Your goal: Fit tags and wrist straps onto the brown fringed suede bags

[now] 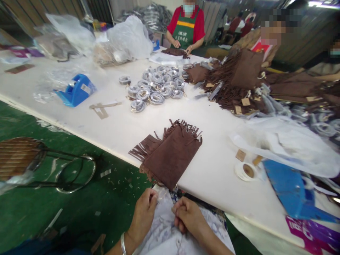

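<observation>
A brown suede-like pouch with fringe (172, 152) lies at the near table edge, its lower corner overhanging, just beyond my hands. My left hand (143, 212) is closed in a pinch, with thin clear plastic (162, 195) showing at its fingertips. To its right, my right hand (190, 216) is also closed, fingers curled and thumb pressed in; whatever it grips is hidden. Neither hand touches the pouch. Below both hands spreads pale, wrinkled, patterned material (167, 233) over my lap.
Coiled grey straps (156, 85) lie mid-table. Brown fringed pouches with tags (247, 71) are heaped right. Blue tape dispensers (77, 90) stand left and near right, beside a tape roll (245, 171). A stool (21, 156) is left. A person in a green apron (186, 30) works opposite.
</observation>
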`<state>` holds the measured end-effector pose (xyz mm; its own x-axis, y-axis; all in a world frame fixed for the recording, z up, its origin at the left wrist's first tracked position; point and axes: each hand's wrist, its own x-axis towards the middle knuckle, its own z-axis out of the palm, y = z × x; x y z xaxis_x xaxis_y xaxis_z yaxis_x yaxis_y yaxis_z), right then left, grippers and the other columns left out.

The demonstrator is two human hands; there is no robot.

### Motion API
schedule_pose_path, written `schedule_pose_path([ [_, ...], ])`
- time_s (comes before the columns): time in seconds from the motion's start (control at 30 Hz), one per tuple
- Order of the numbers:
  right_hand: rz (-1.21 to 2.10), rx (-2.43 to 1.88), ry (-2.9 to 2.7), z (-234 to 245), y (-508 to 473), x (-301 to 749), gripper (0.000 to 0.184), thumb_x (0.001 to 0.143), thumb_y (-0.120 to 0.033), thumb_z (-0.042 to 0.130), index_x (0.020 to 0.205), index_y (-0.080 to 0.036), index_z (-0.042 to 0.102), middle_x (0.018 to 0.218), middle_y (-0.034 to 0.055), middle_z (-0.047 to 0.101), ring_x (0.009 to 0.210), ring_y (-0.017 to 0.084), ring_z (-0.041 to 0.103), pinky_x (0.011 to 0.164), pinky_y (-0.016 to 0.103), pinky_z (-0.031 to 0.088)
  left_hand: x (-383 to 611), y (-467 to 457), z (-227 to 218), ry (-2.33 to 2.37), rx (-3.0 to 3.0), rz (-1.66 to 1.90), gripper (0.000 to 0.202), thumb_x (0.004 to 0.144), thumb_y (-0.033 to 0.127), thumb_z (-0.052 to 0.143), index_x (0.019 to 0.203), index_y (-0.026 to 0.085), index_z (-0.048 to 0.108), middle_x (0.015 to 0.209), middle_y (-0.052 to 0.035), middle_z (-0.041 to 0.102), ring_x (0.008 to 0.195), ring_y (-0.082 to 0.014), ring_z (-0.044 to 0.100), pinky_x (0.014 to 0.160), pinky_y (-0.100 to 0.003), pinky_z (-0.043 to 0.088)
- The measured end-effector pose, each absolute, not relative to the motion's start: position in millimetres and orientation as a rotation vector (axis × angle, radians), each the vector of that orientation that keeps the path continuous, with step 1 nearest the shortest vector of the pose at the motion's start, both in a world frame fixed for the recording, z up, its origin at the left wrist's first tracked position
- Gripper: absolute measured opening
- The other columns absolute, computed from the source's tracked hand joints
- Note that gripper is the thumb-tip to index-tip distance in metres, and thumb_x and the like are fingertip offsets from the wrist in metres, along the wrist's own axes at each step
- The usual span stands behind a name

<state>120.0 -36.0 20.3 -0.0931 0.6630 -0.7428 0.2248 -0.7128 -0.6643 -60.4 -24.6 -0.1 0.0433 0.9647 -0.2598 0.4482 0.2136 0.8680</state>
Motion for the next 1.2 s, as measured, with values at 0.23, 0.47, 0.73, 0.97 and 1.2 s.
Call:
schedule_pose_path([
  [0.23,1.764,-1.669,-0.945,11.2,-39.2,96.4,0.027,0.074,-0.036,0.054,0.093,-0.017,0.055,0.066,-0.0001,0.062,0.041,0.009,0.049,0.037,0.019,0.035,-55.9,-28.2,13.1,1.508,1.341,0.723,0.02,0.093,0.032,0.042,0.082,0.02,0.054,0.078,-0.0008,0.057,0.074,-0.0188,0.054,0.07,-0.027,0.039],
  [0.47,1.791,-1.681,-0.86,12.9,-37.8,86.0,0.027,0.073,-0.045,0.058,0.073,-0.019,0.052,0.053,-0.0034,0.054,0.037,0.009,0.043,0.035,0.02,0.032,-56.0,-28.9,11.2,1.506,1.356,0.725,0.02,0.092,0.032,0.043,0.084,0.019,0.055,0.08,-0.0022,0.06,0.075,-0.0196,0.056,0.071,-0.027,0.04],
  [0.73,1.859,-1.64,-0.677,4.4,-39.2,84.6,0.033,0.066,-0.049,0.062,0.068,-0.019,0.05,0.051,-0.0032,0.056,0.036,0.007,0.043,0.036,0.019,0.033,-52.8,-28.9,12.8,1.517,1.311,0.732,0.022,0.09,0.034,0.044,0.081,0.019,0.057,0.078,-0.002,0.06,0.074,-0.0197,0.056,0.07,-0.027,0.04],
  [0.97,1.89,-1.634,-0.634,-1.7,-36.4,88.4,0.037,0.064,-0.05,0.065,0.07,-0.016,0.054,0.052,-0.0021,0.058,0.035,0.006,0.041,0.036,0.019,0.032,-50.2,-27.3,9.4,1.508,1.2,0.747,0.02,0.088,0.034,0.048,0.078,0.018,0.057,0.074,-0.0006,0.058,0.071,-0.0182,0.054,0.067,-0.026,0.039],
  [1.2,1.792,-1.516,-0.712,-8.6,-33.1,90.0,0.039,0.064,-0.051,0.07,0.068,-0.015,0.056,0.051,-0.0038,0.054,0.039,0.005,0.039,0.039,0.018,0.028,-53.0,-17.7,11.4,1.337,0.591,0.755,0.016,0.074,0.029,0.065,0.071,0.015,0.058,0.062,0.0007,0.056,0.057,-0.0126,0.048,0.055,-0.022,0.037],
])
